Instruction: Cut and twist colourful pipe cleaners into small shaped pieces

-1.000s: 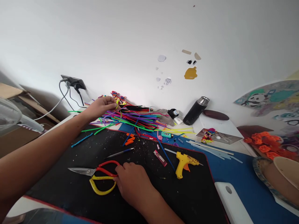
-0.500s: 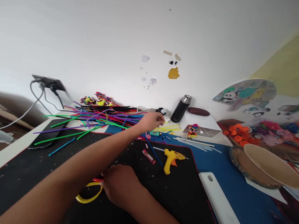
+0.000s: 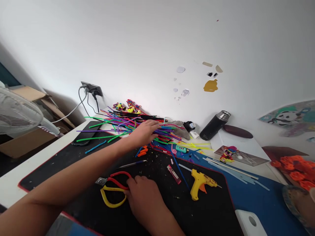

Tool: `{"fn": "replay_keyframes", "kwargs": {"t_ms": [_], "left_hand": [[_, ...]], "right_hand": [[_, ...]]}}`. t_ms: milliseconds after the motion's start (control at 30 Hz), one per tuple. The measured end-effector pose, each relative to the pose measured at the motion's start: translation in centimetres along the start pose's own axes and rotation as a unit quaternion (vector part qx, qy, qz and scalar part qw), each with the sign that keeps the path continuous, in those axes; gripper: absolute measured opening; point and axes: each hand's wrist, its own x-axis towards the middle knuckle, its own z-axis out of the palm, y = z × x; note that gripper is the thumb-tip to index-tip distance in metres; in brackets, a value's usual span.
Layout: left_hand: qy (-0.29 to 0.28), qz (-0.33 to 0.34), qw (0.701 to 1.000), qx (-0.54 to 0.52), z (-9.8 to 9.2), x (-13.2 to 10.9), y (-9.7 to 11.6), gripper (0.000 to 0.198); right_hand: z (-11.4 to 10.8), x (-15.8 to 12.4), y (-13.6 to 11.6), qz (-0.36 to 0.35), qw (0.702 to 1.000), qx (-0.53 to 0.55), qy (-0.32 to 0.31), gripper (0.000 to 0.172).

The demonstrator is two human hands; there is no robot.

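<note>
My left hand (image 3: 145, 131) reaches over the pile of coloured pipe cleaners (image 3: 125, 123) near the wall, its fingers apart and touching or just above the stems. Closer to me, my right hand (image 3: 142, 193) rests on the black mat (image 3: 172, 209), with its fingers curled at the handles of the scissors (image 3: 113, 189). One handle is red, the other yellow, and the short blades point left. Orange pieces (image 3: 142, 151) and a pen (image 3: 132, 164) lie between my hands. A blue pipe cleaner (image 3: 95, 147) is left of my left forearm.
A yellow glue gun (image 3: 202, 182) lies on the mat's right side, near a small red packet (image 3: 173, 174). Along the wall stand a black flask (image 3: 215, 125) and small figures. Glue sticks (image 3: 236, 170) and a white object (image 3: 251, 223) are at right. A fan (image 3: 19, 114) is far left.
The view has turned left. My left hand has moved from beside the flask back to the pipe cleaner pile, and its fingers have spread. The scissors and pen are now uncovered.
</note>
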Motion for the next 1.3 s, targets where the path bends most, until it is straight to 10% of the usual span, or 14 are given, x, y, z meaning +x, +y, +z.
{"fn": "replay_keyframes", "kwargs": {"t_ms": [267,433,833,1100,1300], "left_hand": [[-0.086,-0.083,0.981,0.151,0.2,-5.6,-8.5,0.069],[-0.069,-0.080,0.980,0.168,1.4,-4.9,-11.3,0.041],[-0.012,-0.023,0.988,0.153,-0.4,2.7,-11.8,0.034],[-0.049,-0.068,0.989,0.122,3.1,1.2,-13.0,0.062],[-0.040,-0.049,0.995,0.077,1.6,-0.9,-12.8,0.066]], "right_hand": [[1.1,0.0,0.5,0.008,0.999,0.019,0.026,0.018],[1.7,0.2,0.9,0.016,0.999,0.026,0.039,0.017],[1.9,0.4,1.2,0.008,0.998,0.054,0.043,0.018],[2.0,0.2,1.1,0.013,0.998,0.051,0.042,0.019],[2.1,0.3,1.1,0.011,0.998,0.030,0.045,0.017]]}}
